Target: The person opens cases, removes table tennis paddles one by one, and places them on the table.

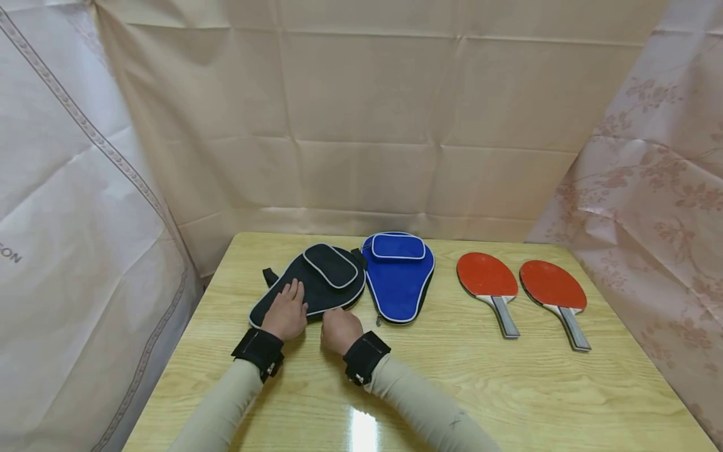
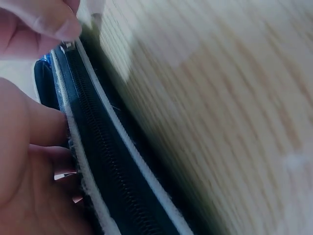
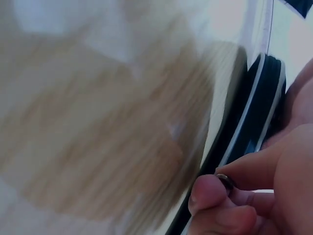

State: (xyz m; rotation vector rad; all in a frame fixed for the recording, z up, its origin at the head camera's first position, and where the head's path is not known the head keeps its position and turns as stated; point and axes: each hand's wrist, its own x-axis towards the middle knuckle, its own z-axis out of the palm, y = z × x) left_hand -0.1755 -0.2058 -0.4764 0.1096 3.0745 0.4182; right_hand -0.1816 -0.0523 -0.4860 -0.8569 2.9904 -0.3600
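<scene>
A black table tennis paddle case [image 1: 307,282] with white piping and a small front pocket lies tilted on the table. My left hand [image 1: 285,312] rests flat on its narrow lower part, fingers straight. At the case's near edge my right hand [image 1: 341,331] pinches the metal zipper pull [image 3: 225,182] between thumb and forefinger. The left wrist view shows the closed zipper teeth [image 2: 105,147] running along the case's side, between two white edges. There the right hand's fingertips hold the slider at the top.
A blue paddle case [image 1: 398,282] lies right beside the black one, touching or nearly so. Farther right are two red paddles [image 1: 487,274] [image 1: 553,284] with grey handles. The wooden table [image 1: 452,389] ends at a beige cloth backdrop [image 1: 367,125].
</scene>
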